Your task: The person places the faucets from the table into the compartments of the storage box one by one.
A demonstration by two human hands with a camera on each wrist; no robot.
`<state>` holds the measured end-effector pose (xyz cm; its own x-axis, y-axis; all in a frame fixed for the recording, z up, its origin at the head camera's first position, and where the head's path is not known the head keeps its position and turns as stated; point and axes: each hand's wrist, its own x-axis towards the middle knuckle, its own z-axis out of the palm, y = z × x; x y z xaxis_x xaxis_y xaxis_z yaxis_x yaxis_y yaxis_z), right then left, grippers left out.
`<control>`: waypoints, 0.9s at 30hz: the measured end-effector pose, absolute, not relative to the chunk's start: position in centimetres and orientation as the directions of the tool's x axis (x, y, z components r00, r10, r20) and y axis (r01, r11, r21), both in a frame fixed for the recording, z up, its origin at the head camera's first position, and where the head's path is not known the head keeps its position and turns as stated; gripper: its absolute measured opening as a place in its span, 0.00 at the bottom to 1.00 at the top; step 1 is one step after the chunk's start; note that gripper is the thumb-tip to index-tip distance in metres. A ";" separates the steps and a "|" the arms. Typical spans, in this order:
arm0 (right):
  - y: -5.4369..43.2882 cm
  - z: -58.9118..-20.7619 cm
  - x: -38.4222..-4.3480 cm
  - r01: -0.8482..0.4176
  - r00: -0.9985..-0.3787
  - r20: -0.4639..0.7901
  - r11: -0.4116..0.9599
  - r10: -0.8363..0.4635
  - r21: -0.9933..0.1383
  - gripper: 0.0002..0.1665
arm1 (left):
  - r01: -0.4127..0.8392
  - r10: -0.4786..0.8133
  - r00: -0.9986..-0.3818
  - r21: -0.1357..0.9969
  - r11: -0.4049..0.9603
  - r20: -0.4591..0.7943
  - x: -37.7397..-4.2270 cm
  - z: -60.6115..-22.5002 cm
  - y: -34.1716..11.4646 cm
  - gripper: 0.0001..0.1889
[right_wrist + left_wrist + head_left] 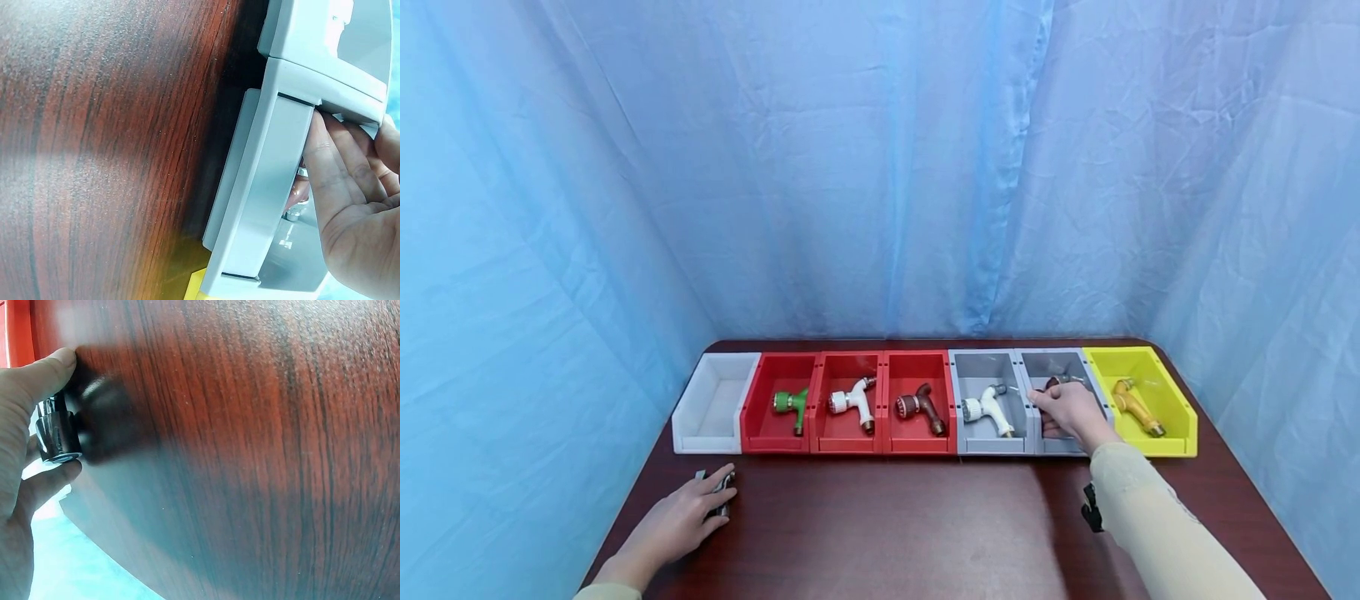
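Note:
At the front left of the table, my left hand (683, 514) grips a small chrome tap (724, 492). In the left wrist view its dark, shiny cylindrical end (58, 436) shows between the fingers and thumb. My right hand (1070, 408) reaches into the right-hand grey bin (1097, 389), its fingertips at the dividing wall and the thumb near the rim. A dark red tap (1057, 382) lies in this bin, mostly covered by the hand; its reddish body (299, 191) shows beside the fingers. Fingertips are hidden behind the wall, so I cannot tell whether they hold the tap.
Joined bins run along the table's back: a white bin (713, 446), red bins with a green tap (800, 408), white tap (859, 400) and brown tap (925, 406), another grey bin with a white tap (992, 410), and a yellow bin (1187, 446) with a yellow tap (1135, 407). Blue curtains surround the table.

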<state>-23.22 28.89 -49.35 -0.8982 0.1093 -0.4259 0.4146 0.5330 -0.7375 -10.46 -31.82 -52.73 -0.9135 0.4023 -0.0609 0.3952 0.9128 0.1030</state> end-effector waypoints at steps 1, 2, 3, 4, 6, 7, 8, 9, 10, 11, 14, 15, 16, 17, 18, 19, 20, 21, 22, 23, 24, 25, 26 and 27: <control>28.9 -49.4 -23.2 0.415 -0.898 -0.427 0.534 0.109 -0.737 0.23 | 0.400 0.406 -0.912 0.095 0.912 -0.055 -10.4 -52.8 -31.9 0.20; 28.9 -49.4 -23.2 0.415 -0.898 -0.427 0.535 0.110 -0.736 0.23 | 0.406 0.410 -0.911 0.086 0.910 -0.048 -10.4 -52.8 -31.9 0.20; 28.9 -49.3 -23.2 0.415 -0.898 -0.427 0.536 0.110 -0.735 0.23 | 0.414 0.418 -0.908 0.077 0.907 -0.039 -10.3 -52.8 -31.9 0.20; 28.9 -49.3 -23.2 0.416 -0.897 -0.428 0.537 0.111 -0.734 0.23 | 0.423 0.425 -0.905 0.066 0.904 -0.025 -10.3 -52.7 -32.0 0.20; 28.8 -49.4 -23.3 0.420 -0.895 -0.431 0.536 0.112 -0.732 0.23 | 0.437 0.437 -0.899 0.038 0.899 0.011 -10.3 -52.8 -32.1 0.20; 28.9 -49.4 -23.3 0.419 -0.895 -0.431 0.539 0.112 -0.731 0.23 | 0.441 0.440 -0.897 0.026 0.897 0.029 -10.3 -52.8 -32.2 0.20; 28.9 -49.4 -23.3 0.421 -0.895 -0.432 0.539 0.113 -0.729 0.23 | 0.445 0.444 -0.895 0.020 0.895 0.046 -10.3 -52.7 -32.3 0.21; 28.9 -49.4 -23.3 0.422 -0.894 -0.433 0.540 0.114 -0.728 0.23 | 0.445 0.443 -0.894 0.014 0.896 0.060 -10.3 -52.7 -32.3 0.21; 28.9 -49.5 -23.3 0.422 -0.894 -0.433 0.539 0.114 -0.729 0.23 | 0.441 0.439 -0.896 0.011 0.897 0.072 -10.3 -52.6 -32.4 0.21; 28.9 -49.5 -23.3 0.420 -0.895 -0.431 0.539 0.113 -0.731 0.23 | 0.435 0.433 -0.898 0.008 0.900 0.079 -10.4 -52.6 -32.4 0.22; 29.0 -49.5 -23.3 0.412 -0.899 -0.425 0.540 0.109 -0.734 0.23 | 0.432 0.429 -0.897 0.004 0.902 0.109 -10.7 -52.4 -32.3 0.24; 29.0 -49.5 -23.3 0.410 -0.900 -0.424 0.538 0.106 -0.736 0.24 | 0.431 0.428 -0.896 0.001 0.902 0.118 -10.8 -52.4 -32.3 0.25; 29.0 -49.5 -23.3 0.407 -0.901 -0.422 0.536 0.103 -0.739 0.24 | 0.433 0.429 -0.894 0.001 0.901 0.130 -10.9 -52.3 -32.3 0.26; 29.0 -49.4 -23.3 0.407 -0.901 -0.421 0.535 0.102 -0.741 0.24 | 0.437 0.433 -0.890 -0.002 0.899 0.143 -11.1 -52.2 -32.3 0.27; 29.0 -49.4 -23.2 0.405 -0.902 -0.421 0.535 0.100 -0.741 0.24 | 0.443 0.438 -0.885 -0.005 0.897 0.157 -11.2 -52.2 -32.3 0.27; 29.0 -49.4 -23.2 0.404 -0.902 -0.419 0.531 0.099 -0.745 0.24 | 0.446 0.440 -0.882 -0.006 0.895 0.168 -11.4 -52.1 -32.3 0.28; 29.0 -49.5 -23.2 0.403 -0.903 -0.418 0.527 0.097 -0.749 0.24 | 0.451 0.444 -0.878 -0.006 0.893 0.179 -11.5 -51.9 -32.4 0.28; 29.0 -49.5 -23.2 0.400 -0.905 -0.416 0.524 0.094 -0.752 0.24 | 0.454 0.446 -0.875 -0.005 0.891 0.187 -11.7 -51.8 -32.4 0.28; 29.0 -49.5 -23.1 0.397 -0.906 -0.413 0.521 0.093 -0.755 0.23 | 0.458 0.450 -0.871 -0.008 0.889 0.198 -11.9 -51.7 -32.4 0.29; 29.0 -49.5 -23.1 0.394 -0.908 -0.410 0.518 0.090 -0.759 0.23 | 0.463 0.455 -0.865 -0.013 0.886 0.210 -12.0 -51.6 -32.5 0.29; 29.0 -49.5 -23.1 0.391 -0.909 -0.406 0.516 0.088 -0.763 0.23 | 0.468 0.460 -0.860 -0.016 0.884 0.220 -12.2 -51.5 -32.5 0.30; 29.0 -49.5 -23.1 0.389 -0.910 -0.405 0.512 0.087 -0.765 0.23 | 0.471 0.462 -0.856 -0.019 0.882 0.231 -12.3 -51.4 -32.5 0.30; 28.9 -49.5 -23.0 0.387 -0.911 -0.403 0.511 0.085 -0.767 0.23 | 0.473 0.464 -0.853 -0.023 0.881 0.239 -12.5 -51.3 -32.6 0.30; 28.9 -49.4 -23.0 0.386 -0.912 -0.402 0.510 0.084 -0.769 0.23 | 0.474 0.465 -0.850 -0.024 0.880 0.248 -12.6 -51.2 -32.6 0.30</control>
